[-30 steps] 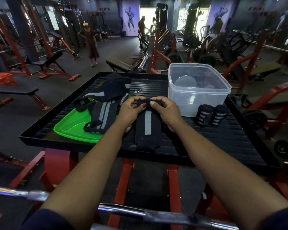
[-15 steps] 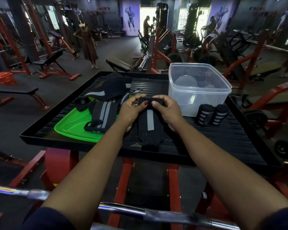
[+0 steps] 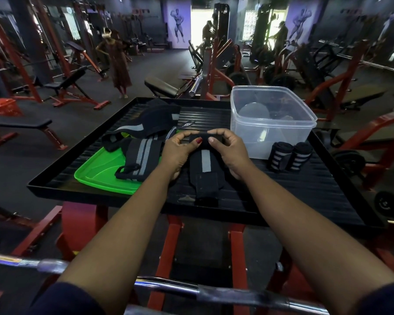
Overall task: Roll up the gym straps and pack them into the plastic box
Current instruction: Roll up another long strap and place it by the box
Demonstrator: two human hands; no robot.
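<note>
A black ribbed tray sits on a red frame. At its far right stands a clear box with no lid on. Just beside the box, on its near right side, two rolls sit side by side, touching. In the middle a strap with a grey stripe lies along the tray, its far end rolled up. On the left lies a green lid, with loose straps heaped partly on it and partly on the tray.
</note>
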